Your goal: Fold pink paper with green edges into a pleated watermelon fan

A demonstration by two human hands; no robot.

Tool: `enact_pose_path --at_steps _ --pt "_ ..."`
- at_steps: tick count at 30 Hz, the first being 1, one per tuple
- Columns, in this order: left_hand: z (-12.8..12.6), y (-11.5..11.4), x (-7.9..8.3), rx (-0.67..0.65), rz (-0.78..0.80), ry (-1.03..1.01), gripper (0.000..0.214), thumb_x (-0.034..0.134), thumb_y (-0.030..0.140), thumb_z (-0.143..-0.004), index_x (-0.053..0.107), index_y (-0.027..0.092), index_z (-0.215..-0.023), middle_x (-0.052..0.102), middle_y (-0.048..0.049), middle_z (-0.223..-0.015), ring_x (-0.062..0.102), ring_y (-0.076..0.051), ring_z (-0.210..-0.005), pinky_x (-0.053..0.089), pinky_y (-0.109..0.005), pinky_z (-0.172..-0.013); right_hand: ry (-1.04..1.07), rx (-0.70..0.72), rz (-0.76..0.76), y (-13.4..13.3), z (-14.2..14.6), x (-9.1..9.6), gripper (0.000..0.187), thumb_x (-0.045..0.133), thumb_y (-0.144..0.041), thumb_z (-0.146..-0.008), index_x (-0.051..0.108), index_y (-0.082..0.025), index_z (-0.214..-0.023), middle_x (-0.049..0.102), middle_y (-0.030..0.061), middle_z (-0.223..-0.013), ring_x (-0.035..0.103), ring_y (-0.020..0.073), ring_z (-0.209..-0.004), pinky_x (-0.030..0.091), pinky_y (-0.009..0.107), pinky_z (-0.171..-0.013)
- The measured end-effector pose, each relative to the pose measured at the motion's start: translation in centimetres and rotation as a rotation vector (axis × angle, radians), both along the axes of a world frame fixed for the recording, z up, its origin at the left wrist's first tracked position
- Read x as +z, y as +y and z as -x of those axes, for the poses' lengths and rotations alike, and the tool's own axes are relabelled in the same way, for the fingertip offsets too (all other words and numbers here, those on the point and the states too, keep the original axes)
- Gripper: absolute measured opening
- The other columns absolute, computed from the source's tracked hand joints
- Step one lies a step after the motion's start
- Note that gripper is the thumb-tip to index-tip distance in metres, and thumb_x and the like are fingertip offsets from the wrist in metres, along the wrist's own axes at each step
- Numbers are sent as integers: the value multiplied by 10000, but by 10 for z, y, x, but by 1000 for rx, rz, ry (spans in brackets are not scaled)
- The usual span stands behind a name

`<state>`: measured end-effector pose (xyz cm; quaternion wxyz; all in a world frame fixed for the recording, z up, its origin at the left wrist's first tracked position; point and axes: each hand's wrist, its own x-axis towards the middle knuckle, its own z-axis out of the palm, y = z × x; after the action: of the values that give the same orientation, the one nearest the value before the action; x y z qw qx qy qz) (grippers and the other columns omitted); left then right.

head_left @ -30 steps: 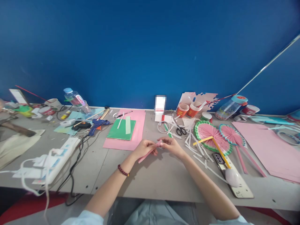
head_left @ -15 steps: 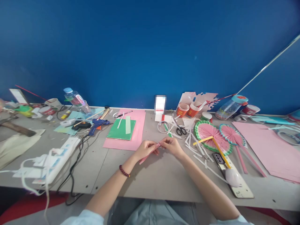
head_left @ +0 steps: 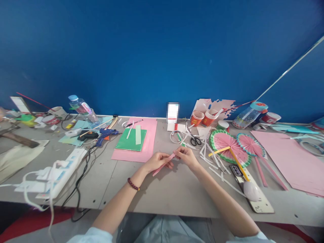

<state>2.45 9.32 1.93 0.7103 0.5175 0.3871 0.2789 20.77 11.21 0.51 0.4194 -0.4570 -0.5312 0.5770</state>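
A narrow pink paper strip (head_left: 158, 169) runs slantwise between my two hands, above the front middle of the table. My left hand (head_left: 157, 162) is closed on its middle, thumb on top and fingers beneath. The strip's upper end sits in a pinch of my right hand (head_left: 186, 156). Its lower end sticks out below my left palm. Beyond my left hand lies a green square pack (head_left: 130, 143) on a pink sheet (head_left: 121, 155). Black-handled scissors (head_left: 195, 140) and white paper strips (head_left: 209, 158) lie beyond and to the right of my right hand.
Right: a watermelon paper fan (head_left: 219, 143), a smaller fan (head_left: 249, 145), a phone (head_left: 262, 204), a pink sheet (head_left: 291, 158), paper cups (head_left: 196, 118). Left: a blue glue gun (head_left: 105, 134), a power strip (head_left: 67, 175) with cords, a bottle (head_left: 82, 107), a hammer (head_left: 21, 139). A person's hand (head_left: 2, 113) shows far left.
My right hand has moved slightly up and away from the left, so more of the pink strip shows between them. My left hand keeps its hold with barely any movement.
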Motion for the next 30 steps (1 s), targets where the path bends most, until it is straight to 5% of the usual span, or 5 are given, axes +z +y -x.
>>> enact_pose_path --at_steps 11,16,21,24,30 --pt "2 2 -5 73 -23 88 485 665 573 -681 687 97 -770 712 -94 -698 673 -185 -635 516 -267 -633 37 -15 0 -2 3 3 338 707 -473 -663 571 -168 -618 522 -33 -531 438 86 -508 347 232 -510" --pt "0 2 -5 121 -33 57 479 661 566 -691 688 102 -803 700 -69 -675 665 -167 -613 520 -269 -630 208 104 109 -6 5 3 338 686 -482 -710 628 -171 -828 587 -8 -679 511 101 -606 404 238 -590" --pt "0 1 -2 132 -26 21 456 661 541 -711 701 105 -839 706 -67 -708 660 -150 -618 521 -253 -630 236 171 152 -8 4 3 540 716 -538 -653 634 -179 -1047 621 15 -756 545 122 -648 428 257 -632" --pt "0 -1 -1 147 -32 8 459 663 534 -714 707 108 -879 713 -75 -733 664 -157 -625 527 -261 -636 243 203 115 -8 4 3 592 684 -620 -633 659 -161 -1006 634 43 -773 554 142 -677 429 264 -626" --pt "-1 -2 -2 133 -33 35 489 628 544 -749 702 87 -905 711 -98 -728 678 -179 -658 540 -293 -684 54 90 10 -5 6 -4 390 635 -548 -728 698 -163 -733 599 14 -650 485 114 -591 384 248 -569"
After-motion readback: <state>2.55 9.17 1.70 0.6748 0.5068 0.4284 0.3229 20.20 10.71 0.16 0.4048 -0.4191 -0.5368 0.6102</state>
